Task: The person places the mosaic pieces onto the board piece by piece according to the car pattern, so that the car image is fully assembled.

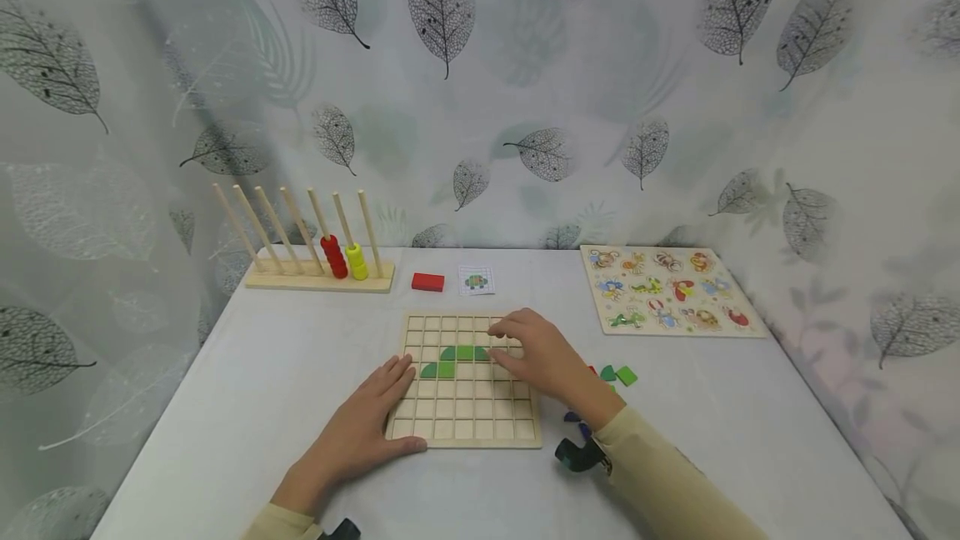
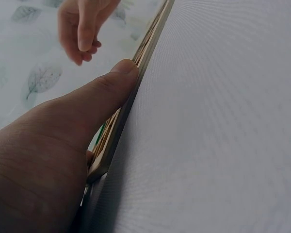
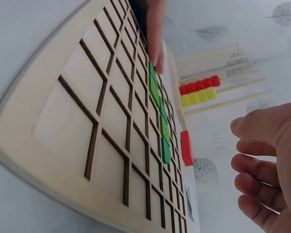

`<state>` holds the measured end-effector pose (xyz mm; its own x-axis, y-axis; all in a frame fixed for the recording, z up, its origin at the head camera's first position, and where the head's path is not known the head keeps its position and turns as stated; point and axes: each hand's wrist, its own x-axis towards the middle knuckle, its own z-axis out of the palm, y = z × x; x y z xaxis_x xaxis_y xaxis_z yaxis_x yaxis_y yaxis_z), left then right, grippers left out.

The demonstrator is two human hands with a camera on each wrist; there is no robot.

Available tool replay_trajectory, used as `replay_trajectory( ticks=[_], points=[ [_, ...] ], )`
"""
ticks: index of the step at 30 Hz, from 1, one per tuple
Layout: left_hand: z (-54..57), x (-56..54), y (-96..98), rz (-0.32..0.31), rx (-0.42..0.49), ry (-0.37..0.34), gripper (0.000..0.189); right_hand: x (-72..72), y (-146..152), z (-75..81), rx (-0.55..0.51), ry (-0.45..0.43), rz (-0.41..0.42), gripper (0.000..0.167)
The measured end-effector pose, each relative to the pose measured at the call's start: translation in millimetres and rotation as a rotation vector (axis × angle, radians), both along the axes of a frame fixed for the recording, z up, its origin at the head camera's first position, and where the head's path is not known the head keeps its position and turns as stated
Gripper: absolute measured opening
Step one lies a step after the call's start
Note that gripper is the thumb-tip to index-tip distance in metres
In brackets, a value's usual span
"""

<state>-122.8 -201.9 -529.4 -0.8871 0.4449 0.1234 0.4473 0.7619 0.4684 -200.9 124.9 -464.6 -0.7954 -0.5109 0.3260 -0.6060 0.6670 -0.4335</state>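
A wooden grid board (image 1: 465, 432) lies on the white table. Green pieces sit in its cells: a light green square (image 1: 465, 352) between two darker rounded ones in the upper row, and another green square (image 1: 446, 369) beside a rounded piece (image 1: 429, 371) lower left. My left hand (image 1: 360, 423) rests against the board's left side, fingers extended, its thumb (image 2: 104, 87) along the front edge. Above the board's upper right, my right hand (image 1: 543, 357) hovers with loosely bent fingers (image 3: 257, 167); nothing shows between them and the thumb.
Loose green and blue pieces (image 1: 626, 375) lie right of the board, partly hidden by the right forearm. Behind it are a red block (image 1: 427, 282) and a picture card (image 1: 477, 280). A peg rack with rings (image 1: 318, 282) stands back left; an insect puzzle board (image 1: 667, 290) lies back right.
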Motion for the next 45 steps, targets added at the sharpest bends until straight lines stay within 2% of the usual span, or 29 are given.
replay_trajectory(
  ticks=[12, 19, 22, 26, 31, 45],
  points=[
    [1.5, 1.8, 1.0, 0.007, 0.000, -0.020, 0.114, 2.0, 24.2, 2.2, -0.012, 0.049, -0.041, 0.027],
    [0.4, 1.4, 0.2, 0.006, -0.007, -0.002, 0.114, 3.3, 38.2, 0.2, -0.024, 0.097, -0.074, 0.029],
    [-0.3, 1.9, 0.7, 0.008, -0.006, -0.022, 0.115, 3.2, 44.0, -0.3, -0.007, 0.113, -0.083, 0.030],
    [-0.3, 2.9, 0.8, 0.010, -0.011, -0.040, 0.115, 4.2, 51.4, 0.5, 0.020, 0.107, -0.097, 0.029],
    [0.0, 1.0, 0.4, 0.006, -0.011, -0.010, 0.113, 6.0, 57.7, 4.8, 0.021, 0.091, -0.124, 0.029],
    [0.9, 0.7, 0.1, 0.002, -0.015, -0.004, 0.114, 11.6, 77.9, 4.8, -0.001, 0.073, -0.166, 0.027]
  ],
)
